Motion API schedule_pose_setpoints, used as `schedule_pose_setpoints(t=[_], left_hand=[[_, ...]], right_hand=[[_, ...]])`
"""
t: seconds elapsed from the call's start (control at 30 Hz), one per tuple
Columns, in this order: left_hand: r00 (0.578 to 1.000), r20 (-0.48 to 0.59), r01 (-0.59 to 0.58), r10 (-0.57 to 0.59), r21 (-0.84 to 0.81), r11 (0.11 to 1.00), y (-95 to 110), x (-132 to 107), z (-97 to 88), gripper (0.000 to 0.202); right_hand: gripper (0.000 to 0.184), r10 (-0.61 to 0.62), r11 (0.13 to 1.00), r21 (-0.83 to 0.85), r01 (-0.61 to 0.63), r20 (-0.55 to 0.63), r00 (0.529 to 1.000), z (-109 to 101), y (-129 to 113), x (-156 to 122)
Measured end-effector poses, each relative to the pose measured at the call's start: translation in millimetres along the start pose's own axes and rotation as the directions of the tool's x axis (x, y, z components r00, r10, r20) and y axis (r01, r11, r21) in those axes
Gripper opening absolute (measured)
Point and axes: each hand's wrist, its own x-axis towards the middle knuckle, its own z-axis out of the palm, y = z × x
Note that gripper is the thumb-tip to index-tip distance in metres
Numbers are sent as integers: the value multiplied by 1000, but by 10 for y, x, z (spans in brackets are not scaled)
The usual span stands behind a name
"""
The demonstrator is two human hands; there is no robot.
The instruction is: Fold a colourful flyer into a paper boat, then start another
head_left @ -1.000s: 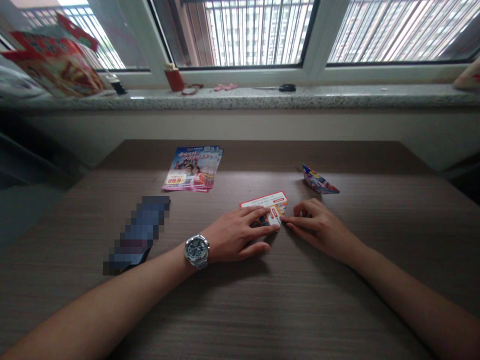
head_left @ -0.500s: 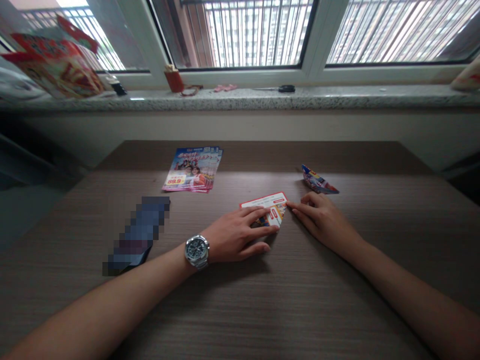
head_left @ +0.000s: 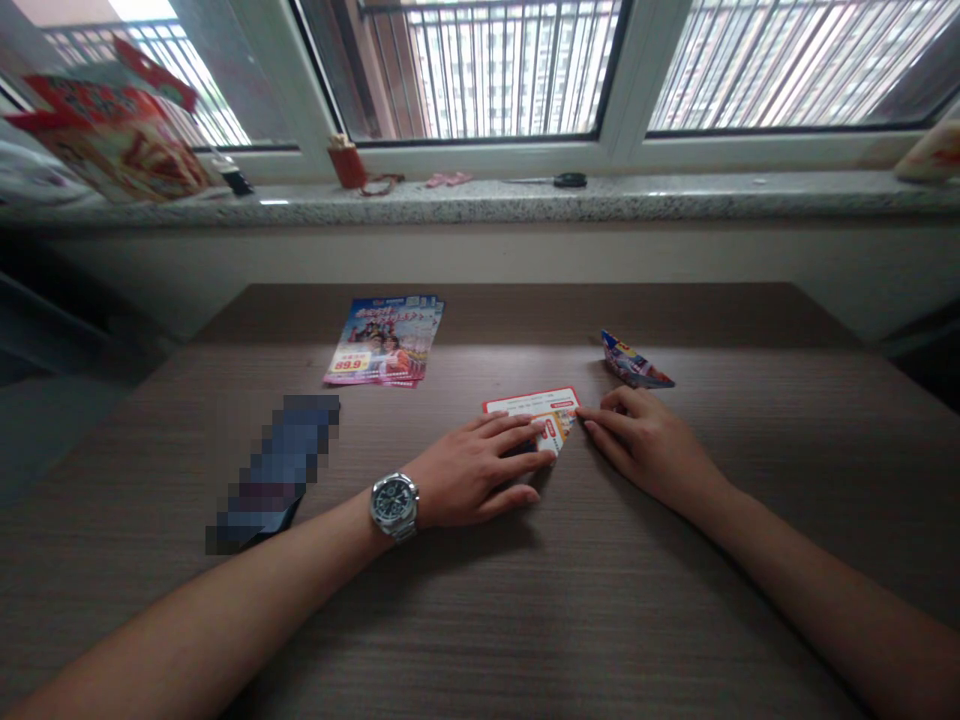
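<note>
A small folded flyer (head_left: 534, 404), white with a red border, lies on the wooden table (head_left: 480, 600). My left hand (head_left: 472, 476), with a watch on its wrist, rests flat over the flyer's near half, fingers stretched out and pressing it down. My right hand (head_left: 645, 440) lies just right of the flyer, fingers extended, their tips touching its right edge. Neither hand grips anything.
A stack of colourful flyers (head_left: 384, 338) lies at the far left of the table. A folded paper boat (head_left: 634, 364) sits behind my right hand. A dark pixelated object (head_left: 274, 470) lies to the left. The window sill (head_left: 480, 198) holds a red cup (head_left: 346, 160) and scissors (head_left: 559, 180).
My right hand has slid forward along the flyer's right edge, from its near corner toward the far one. My left hand stays pressed on the flyer.
</note>
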Motion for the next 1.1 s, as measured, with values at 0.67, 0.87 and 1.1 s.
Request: schedule_pose_setpoints(t=[0.67,0.87,1.1], left_hand=[[983,-28,-183,181,-86,979,52,21,2,46],[984,-62,-174,168,-103,979,52,20,2,43],[988,-64,-146,141,-69,987,59,21,8,42]], right_hand=[[27,21,996,88,-21,1,1000,33,-126,-6],[37,48,993,104,-49,15,999,75,-104,-25],[43,49,993,108,-50,11,999,104,-82,-42]])
